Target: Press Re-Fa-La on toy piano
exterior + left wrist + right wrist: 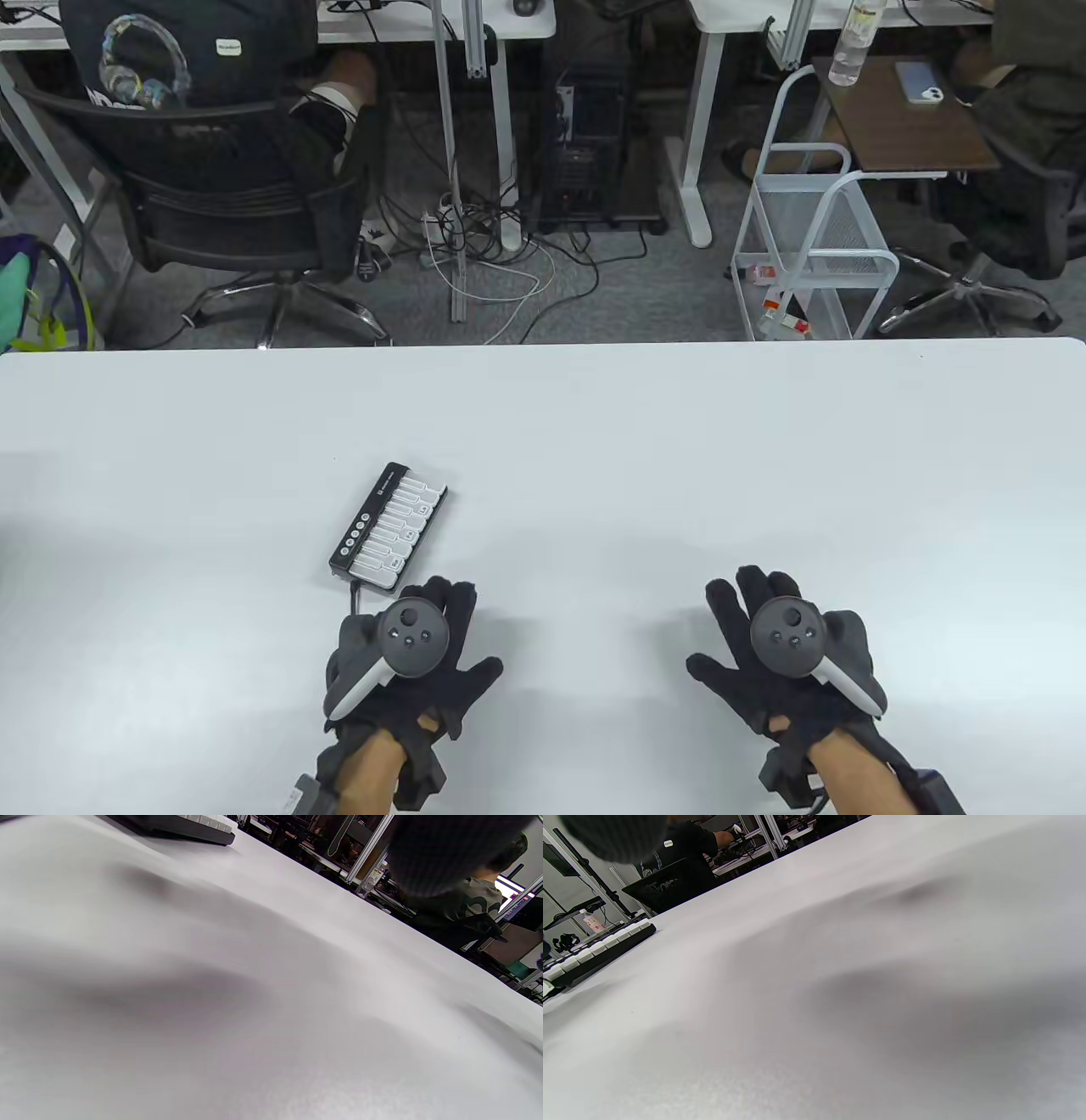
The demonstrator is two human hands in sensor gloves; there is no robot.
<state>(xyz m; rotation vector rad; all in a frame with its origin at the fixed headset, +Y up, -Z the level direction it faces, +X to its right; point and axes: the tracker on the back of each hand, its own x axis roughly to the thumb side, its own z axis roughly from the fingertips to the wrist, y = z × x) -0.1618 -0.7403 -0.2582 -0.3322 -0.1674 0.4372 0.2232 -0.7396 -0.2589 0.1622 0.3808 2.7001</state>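
Observation:
A small toy piano (389, 527) with a black body and white keys lies at an angle on the white table (594, 441), left of the middle. Its edge shows in the left wrist view (186, 827) and in the right wrist view (594, 952). My left hand (416, 654) rests flat on the table just below the piano's near end, fingers spread, holding nothing. My right hand (776, 645) rests flat on the table far to the right of the piano, fingers spread, holding nothing.
A thin cable (353, 594) runs from the piano's near end toward my left hand. Beyond the table's far edge stand office chairs (229, 212), a white wire cart (806, 255) and desks.

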